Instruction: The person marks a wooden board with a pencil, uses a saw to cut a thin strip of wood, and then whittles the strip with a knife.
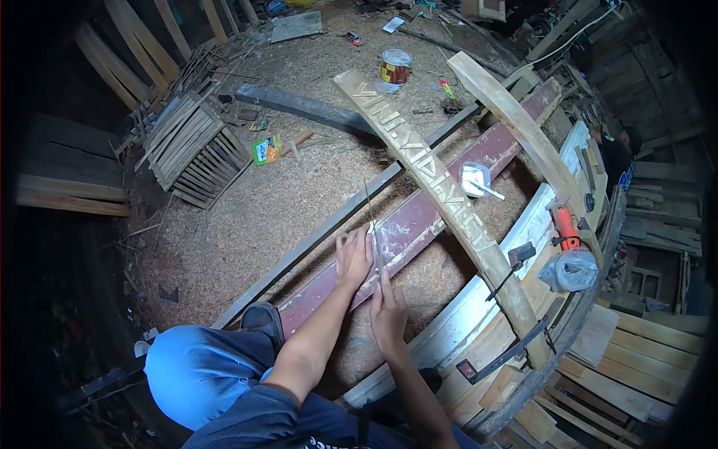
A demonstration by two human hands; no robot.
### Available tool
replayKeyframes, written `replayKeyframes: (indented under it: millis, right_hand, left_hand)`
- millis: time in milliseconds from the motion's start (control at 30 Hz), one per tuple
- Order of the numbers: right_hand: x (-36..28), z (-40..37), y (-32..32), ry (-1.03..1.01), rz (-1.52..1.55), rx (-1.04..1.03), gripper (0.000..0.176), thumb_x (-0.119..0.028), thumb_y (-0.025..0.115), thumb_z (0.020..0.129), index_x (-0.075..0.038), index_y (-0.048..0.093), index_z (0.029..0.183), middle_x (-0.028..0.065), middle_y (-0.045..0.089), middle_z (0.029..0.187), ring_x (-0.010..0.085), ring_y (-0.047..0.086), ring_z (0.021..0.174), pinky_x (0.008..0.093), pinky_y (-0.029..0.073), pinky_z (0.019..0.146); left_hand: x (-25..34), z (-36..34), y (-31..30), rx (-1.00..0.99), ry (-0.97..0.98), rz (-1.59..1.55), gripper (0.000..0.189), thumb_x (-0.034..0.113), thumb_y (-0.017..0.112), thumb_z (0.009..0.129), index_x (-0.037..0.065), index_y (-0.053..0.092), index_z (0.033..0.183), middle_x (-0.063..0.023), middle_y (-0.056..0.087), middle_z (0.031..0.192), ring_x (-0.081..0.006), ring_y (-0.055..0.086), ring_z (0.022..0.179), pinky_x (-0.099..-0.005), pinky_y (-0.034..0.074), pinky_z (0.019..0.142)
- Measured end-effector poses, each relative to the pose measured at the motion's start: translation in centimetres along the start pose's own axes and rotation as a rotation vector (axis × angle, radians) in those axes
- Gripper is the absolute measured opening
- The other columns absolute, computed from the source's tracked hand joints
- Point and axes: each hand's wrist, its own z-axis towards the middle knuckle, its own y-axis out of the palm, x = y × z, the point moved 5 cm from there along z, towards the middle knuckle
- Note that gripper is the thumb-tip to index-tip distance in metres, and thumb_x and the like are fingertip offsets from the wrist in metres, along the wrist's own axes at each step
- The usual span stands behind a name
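My left hand (354,258) rests on a worn maroon plank (404,228), its fingers closed around a thin narrow strip (377,253). The strip's slender end sticks up past the fingers; its material is too fine to make out. Lower down, my right hand (389,308) pinches near the other end of the strip, at the plank's edge. Across the maroon plank, beyond my hands, lies a long pale board (426,168) with raised carved letters.
A white tub (475,179) with a stick sits on the plank. To the right are an orange power tool (566,228), a clear plastic bag (574,271) and a dark clamp (516,348). A paint can (395,67) and a slatted wooden crate (196,153) stand on shavings.
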Motion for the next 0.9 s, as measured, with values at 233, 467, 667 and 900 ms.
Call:
replayKeyframes:
  millis: [233,467,667,900]
  right_hand:
    - [-0.1,0.1,-0.4,0.006,0.047,-0.065,0.05,-0.01,0.059,0.099,-0.01,0.052,0.148,0.0207,0.058,0.085,0.0361,0.061,0.071,0.0453,0.049,0.067]
    - [-0.5,0.5,-0.9,-0.032,0.052,-0.102,0.052,-0.01,0.058,0.098,-0.011,0.05,0.149,0.0227,0.057,0.085,0.0413,0.062,0.074,0.0478,0.05,0.067]
    - [-1.0,3.3,0.5,-0.022,0.028,-0.118,0.051,-0.01,0.059,0.098,-0.01,0.051,0.148,0.0258,0.059,0.086,0.0436,0.063,0.073,0.0487,0.051,0.067]
    - [-0.9,3.4,0.9,-0.027,-0.002,-0.127,0.052,-0.011,0.059,0.097,-0.011,0.05,0.149,0.0269,0.059,0.089,0.0441,0.065,0.076,0.0501,0.052,0.067]
  left_hand:
    - [0.0,-0.1,0.0,0.083,-0.018,0.012,0.031,0.021,0.047,0.104,0.007,0.058,0.129,-0.0202,0.068,0.111,-0.0368,0.06,0.108,-0.0463,0.036,0.103]
    - [0.3,0.2,-0.3,0.077,-0.084,0.063,0.021,0.021,0.048,0.102,0.005,0.058,0.111,-0.0219,0.066,0.112,-0.0401,0.057,0.109,-0.0483,0.034,0.103]
    - [0.3,0.3,-0.4,-0.001,-0.101,0.084,0.023,0.022,0.047,0.102,0.005,0.057,0.114,-0.0217,0.066,0.113,-0.0399,0.056,0.112,-0.0501,0.032,0.104]
    - [0.2,0.3,-0.1,-0.066,-0.12,0.098,0.024,0.022,0.048,0.101,0.004,0.056,0.115,-0.0236,0.065,0.116,-0.0382,0.055,0.116,-0.0514,0.031,0.106]
